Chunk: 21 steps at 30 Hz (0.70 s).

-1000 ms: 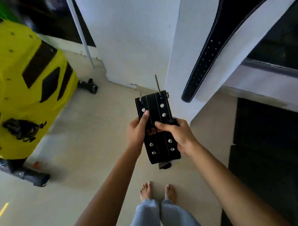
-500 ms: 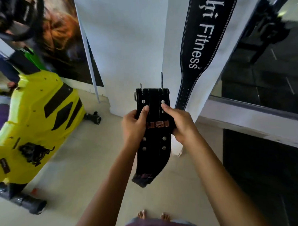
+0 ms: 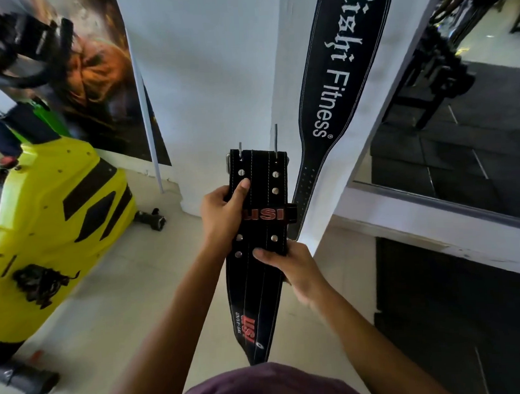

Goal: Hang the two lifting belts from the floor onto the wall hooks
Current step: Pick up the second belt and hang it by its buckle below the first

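I hold a black leather lifting belt [image 3: 260, 196] with red "USI" lettering upright in front of me, its two buckle prongs pointing up. My left hand [image 3: 222, 216] grips its left edge, thumb on the front. My right hand [image 3: 291, 270] grips the belt lower down on the right side. The belt's tail hangs down toward my body. A second black belt [image 3: 345, 68] with white "Fitness" lettering hangs flat against the white pillar [image 3: 390, 81], just right of the held belt. No hook is visible.
A yellow exercise machine [image 3: 54, 223] stands on the tiled floor [image 3: 137, 285] at the left. A poster [image 3: 99, 84] covers the wall behind it. Black flooring and a mirror with a ledge [image 3: 432, 207] lie to the right.
The view tilted upward and I raised the belt. My right hand slid from the red logo down to the lower rivets. More of the hanging belt's lettering came into view.
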Motion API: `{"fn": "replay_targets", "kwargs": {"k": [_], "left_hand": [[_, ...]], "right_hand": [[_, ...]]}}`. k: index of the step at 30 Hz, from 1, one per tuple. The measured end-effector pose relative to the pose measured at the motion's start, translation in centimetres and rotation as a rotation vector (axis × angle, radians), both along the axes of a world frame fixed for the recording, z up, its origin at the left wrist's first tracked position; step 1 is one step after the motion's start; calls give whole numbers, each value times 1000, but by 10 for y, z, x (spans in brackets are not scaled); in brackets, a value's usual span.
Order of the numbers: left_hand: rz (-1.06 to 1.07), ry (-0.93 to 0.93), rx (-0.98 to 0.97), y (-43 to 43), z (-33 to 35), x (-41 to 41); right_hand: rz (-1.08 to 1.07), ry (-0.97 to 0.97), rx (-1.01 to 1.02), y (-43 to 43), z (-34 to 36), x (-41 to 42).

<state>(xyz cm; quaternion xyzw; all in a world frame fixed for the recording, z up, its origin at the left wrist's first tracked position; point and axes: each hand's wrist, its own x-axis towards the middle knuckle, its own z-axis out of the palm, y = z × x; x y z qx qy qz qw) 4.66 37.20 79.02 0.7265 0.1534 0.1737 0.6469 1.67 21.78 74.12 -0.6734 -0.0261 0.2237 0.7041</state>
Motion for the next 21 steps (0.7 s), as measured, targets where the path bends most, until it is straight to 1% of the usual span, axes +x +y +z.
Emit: {"fn": "replay_targets", "kwargs": {"k": [3,6,8,9,11,14,18,21], "left_hand": [[-37,6,1,-5,-1,-1],[-38,3,-3,-5,-2,-2],[-29,-1,0,-4,-1,-3],[-32,-3,-4,-3,-1,-4],[-46,-5,-5,-5,-2,-7],[-62,-13,49,-11,-6,-11],[-36,-25,85,-8,-5,-10],[-37,-32,100,2,-6,-8]], "right_hand": [[-42,-63,29,-5,18,17],[7,-176,7,-12,52,44],[32,-130,75,-13,69,57],[3,-101,104,-12,73,63],[-106,-92,98,-8,79,76],[-211,-26,135,-4,82,81],[-159,-38,95,-2,63,62],[-51,56,103,-2,37,31]]}}
